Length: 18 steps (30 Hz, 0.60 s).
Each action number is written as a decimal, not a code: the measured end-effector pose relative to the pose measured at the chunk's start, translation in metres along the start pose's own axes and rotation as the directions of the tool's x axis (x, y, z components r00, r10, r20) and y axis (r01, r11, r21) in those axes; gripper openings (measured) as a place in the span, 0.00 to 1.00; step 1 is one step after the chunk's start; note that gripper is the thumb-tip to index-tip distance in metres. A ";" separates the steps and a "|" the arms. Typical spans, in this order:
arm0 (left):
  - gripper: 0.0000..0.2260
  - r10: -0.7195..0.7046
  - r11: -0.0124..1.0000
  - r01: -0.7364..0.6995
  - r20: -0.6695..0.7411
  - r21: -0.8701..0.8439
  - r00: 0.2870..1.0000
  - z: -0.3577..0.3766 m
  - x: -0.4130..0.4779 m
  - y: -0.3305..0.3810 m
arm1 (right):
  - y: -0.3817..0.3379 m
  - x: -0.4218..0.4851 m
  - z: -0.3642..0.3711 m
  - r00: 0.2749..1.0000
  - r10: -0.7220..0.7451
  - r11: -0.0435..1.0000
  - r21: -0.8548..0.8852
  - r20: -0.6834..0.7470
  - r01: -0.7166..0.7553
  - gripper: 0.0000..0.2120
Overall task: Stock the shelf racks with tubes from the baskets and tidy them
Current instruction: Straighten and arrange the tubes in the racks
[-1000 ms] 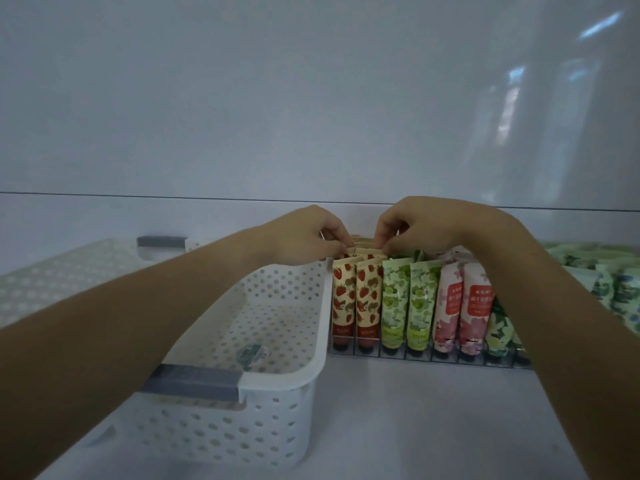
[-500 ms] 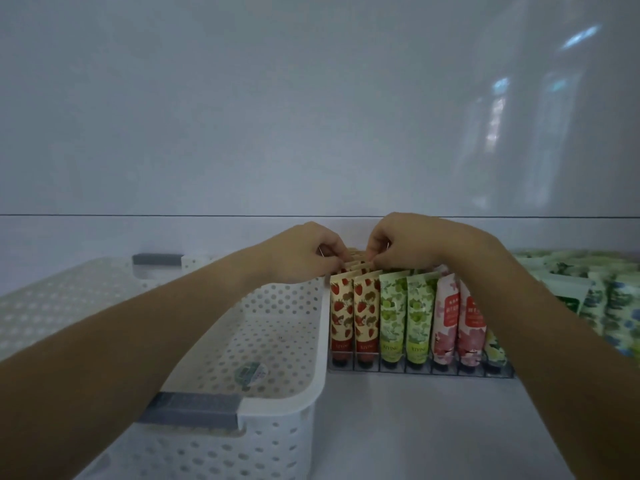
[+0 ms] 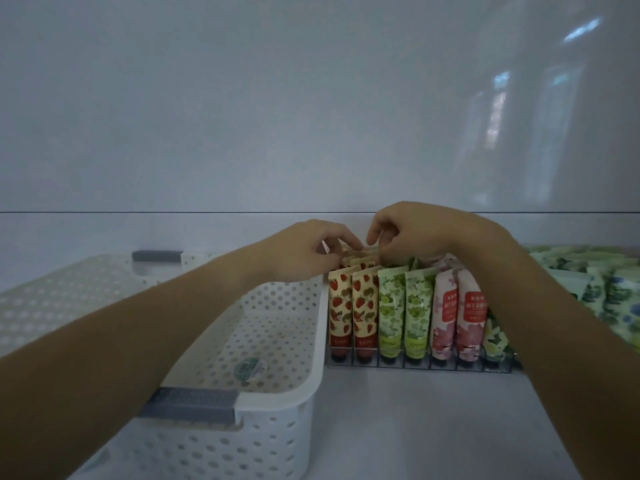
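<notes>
A wire shelf rack (image 3: 415, 365) holds upright tubes in rows: strawberry tubes (image 3: 349, 313) at the left, green tubes (image 3: 403, 313) in the middle, pink tubes (image 3: 457, 317) to the right. My left hand (image 3: 304, 251) and my right hand (image 3: 415, 230) meet over the back of the strawberry rows, fingertips pinching the top edges of the rear strawberry tubes. A white perforated basket (image 3: 277, 375) with grey handles sits left of the rack, holding only a small round sticker.
Green and blue floral packets (image 3: 609, 292) lie in a heap at the right, behind my right forearm. A white back wall rises right behind the rack. White shelf surface (image 3: 398, 427) runs in front of the rack.
My hands stay on the rear strawberry tubes, with small finger shifts. The view has tilted, so the rack and basket sit slightly lower in frame than one second ago.
</notes>
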<state>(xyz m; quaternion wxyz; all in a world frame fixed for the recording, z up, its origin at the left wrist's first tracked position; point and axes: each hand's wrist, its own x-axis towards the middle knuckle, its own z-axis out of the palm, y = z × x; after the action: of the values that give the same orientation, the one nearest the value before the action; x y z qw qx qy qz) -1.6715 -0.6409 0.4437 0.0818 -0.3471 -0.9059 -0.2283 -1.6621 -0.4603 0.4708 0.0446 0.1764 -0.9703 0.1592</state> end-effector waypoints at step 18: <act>0.15 0.072 0.997 -0.072 0.003 0.040 0.997 0.001 -0.003 0.001 | 0.004 -0.003 -0.007 0.997 -0.034 0.999 -0.004 0.074 0.034 0.10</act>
<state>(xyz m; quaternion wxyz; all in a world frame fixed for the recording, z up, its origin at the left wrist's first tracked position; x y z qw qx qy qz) -1.6686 -0.6414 0.4426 0.0964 -0.3778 -0.8974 -0.2067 -1.6602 -0.4529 0.4759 0.0120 0.1986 -0.9686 0.1492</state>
